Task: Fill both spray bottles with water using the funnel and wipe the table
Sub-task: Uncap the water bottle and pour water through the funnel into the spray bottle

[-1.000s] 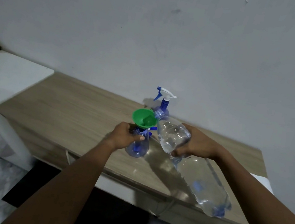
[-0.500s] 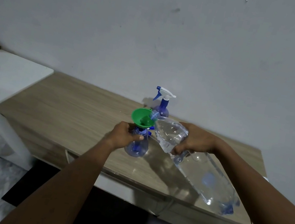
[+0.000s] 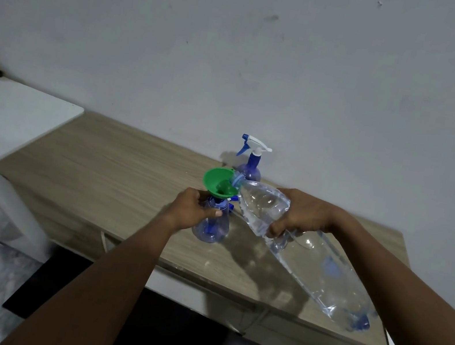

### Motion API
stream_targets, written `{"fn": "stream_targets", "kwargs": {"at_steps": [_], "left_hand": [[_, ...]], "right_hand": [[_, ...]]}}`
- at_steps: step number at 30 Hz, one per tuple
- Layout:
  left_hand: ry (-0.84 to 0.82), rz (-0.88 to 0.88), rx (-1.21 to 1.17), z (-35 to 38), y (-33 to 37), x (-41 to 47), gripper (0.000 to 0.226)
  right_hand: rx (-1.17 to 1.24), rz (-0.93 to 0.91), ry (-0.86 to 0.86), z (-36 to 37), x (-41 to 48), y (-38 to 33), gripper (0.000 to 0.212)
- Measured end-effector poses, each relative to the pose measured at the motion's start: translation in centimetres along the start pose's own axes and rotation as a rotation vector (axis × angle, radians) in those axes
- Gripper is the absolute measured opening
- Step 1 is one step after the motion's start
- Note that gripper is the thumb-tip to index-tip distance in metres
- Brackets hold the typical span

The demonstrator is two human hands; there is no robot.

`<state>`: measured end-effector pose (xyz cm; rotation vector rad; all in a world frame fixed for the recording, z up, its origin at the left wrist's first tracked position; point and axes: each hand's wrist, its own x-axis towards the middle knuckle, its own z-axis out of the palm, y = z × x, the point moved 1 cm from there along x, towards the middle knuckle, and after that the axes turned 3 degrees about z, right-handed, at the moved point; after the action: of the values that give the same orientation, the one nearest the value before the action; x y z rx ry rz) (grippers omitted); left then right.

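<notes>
Now the left hand (image 3: 190, 209) grips the neck of a blue spray bottle (image 3: 212, 226) standing on the wooden table (image 3: 105, 169), a green funnel (image 3: 219, 185) seated in its mouth. Fingers of the right hand (image 3: 299, 215) wrap a tilted clear water bottle (image 3: 308, 256), its mouth at the funnel's rim. A second spray bottle (image 3: 251, 161) stands behind near the wall, sprayer head on.
</notes>
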<state>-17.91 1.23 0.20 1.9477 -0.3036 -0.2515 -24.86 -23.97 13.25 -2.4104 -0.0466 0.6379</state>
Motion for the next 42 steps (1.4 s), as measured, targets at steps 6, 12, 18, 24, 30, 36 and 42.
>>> {"fn": "stream_targets", "kwargs": {"at_steps": [6,12,18,24,30,36,42], "left_hand": [[0.006,-0.008,0.001,0.06,-0.10,0.05,0.043],[0.002,-0.017,0.004,0.03,-0.05,0.14,0.043],[0.007,-0.011,0.015,-0.02,-0.33,0.33,0.043],[-0.005,-0.010,0.002,-0.06,-0.48,0.39,0.043],[-0.005,-0.027,0.019,-0.07,-0.50,0.47,0.044],[0.004,-0.022,0.012,0.03,-0.29,0.36,0.041],[-0.009,-0.011,0.005,-0.07,-0.23,0.37,0.042]], "right_hand": [[-0.001,0.010,-0.017,-0.14,0.01,-0.38,0.060],[-0.017,0.022,-0.016,-0.19,0.06,-0.21,0.061],[-0.046,0.029,-0.043,-0.19,-0.03,-0.35,0.060],[-0.046,0.030,-0.052,-0.30,-0.08,-0.45,0.054],[-0.050,0.035,-0.063,-0.25,-0.07,-0.39,0.058],[-0.062,0.039,-0.072,-0.21,0.00,-0.34,0.062],[-0.053,0.038,-0.089,-0.41,-0.04,-0.34,0.060]]}}
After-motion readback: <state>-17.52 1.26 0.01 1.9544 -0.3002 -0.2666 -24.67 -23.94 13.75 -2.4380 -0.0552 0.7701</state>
